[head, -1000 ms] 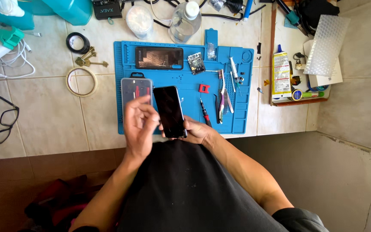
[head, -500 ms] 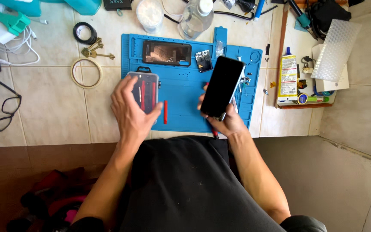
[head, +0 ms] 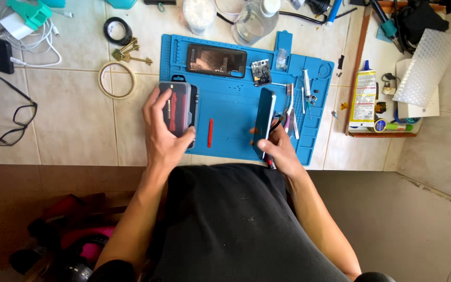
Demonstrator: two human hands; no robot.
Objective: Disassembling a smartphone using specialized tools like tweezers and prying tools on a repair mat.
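On the blue mat [head: 230,112]: my left hand [head: 162,137] curls around the grey tool case [head: 176,107], thumb on its lid; my right hand [head: 280,151] pinches the dark phone [head: 263,121], stood on edge.

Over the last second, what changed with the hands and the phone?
The left hand let go of the phone and moved left to grip the screwdriver kit case at the mat's edge. The right hand carried the phone rightward alone and now holds it on edge over the blue mat. The opened phone, red pry tool, keys and tape ring stayed put.
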